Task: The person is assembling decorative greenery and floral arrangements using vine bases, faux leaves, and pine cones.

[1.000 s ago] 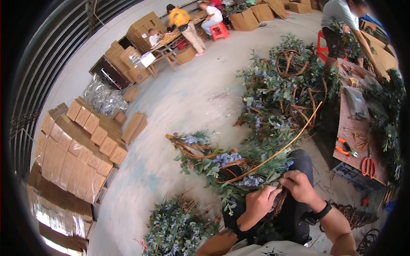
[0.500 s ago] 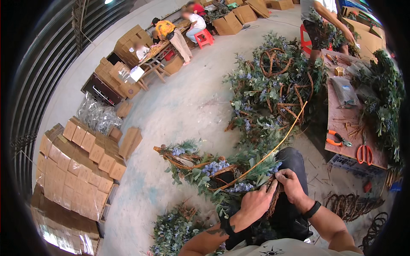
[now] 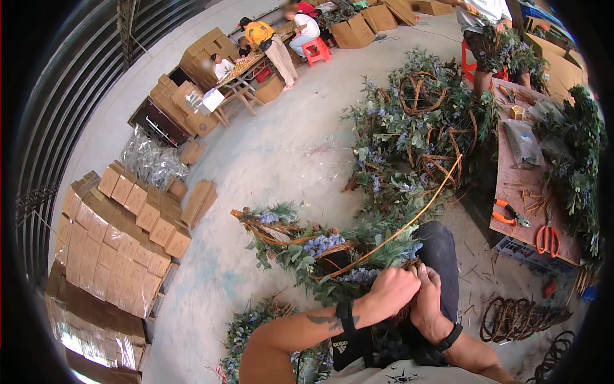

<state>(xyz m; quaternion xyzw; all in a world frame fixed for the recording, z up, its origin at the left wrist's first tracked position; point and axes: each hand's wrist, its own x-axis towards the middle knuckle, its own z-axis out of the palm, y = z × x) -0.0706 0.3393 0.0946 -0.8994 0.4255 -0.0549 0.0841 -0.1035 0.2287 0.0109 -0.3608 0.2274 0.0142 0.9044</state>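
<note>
Across my lap lies a twig-and-vine wreath [image 3: 323, 246] with green leaves, blue flowers and small cones. One long tan stem [image 3: 400, 232] sticks out of it toward the far right. At the wreath's near right edge, by my dark-trousered knee, my two hands meet. My left hand [image 3: 393, 292] is curled into a fist, its fingertips pinched against something hidden. Pressed close beside it, my right hand [image 3: 426, 301] is closed on the wreath's edge, thumb up against the left hand. Whatever small piece lies between the fingers cannot be made out.
A heap of similar wreaths [image 3: 416, 137] stands ahead; more greenery [image 3: 252, 336] lies at lower left. On the right, a table [image 3: 505, 176] carries orange-handled pliers [image 3: 510, 214] and red-handled scissors [image 3: 547, 238]. Coiled vine rings [image 3: 515, 320] lie below. Stacked cartons [image 3: 115, 237] fill the left. Several people work farther off.
My left hand has rolled over from stretched fingers to a fist, its elbow swinging out left. My right hand has dropped slightly. The co-worker at upper right has drawn an arm back.
</note>
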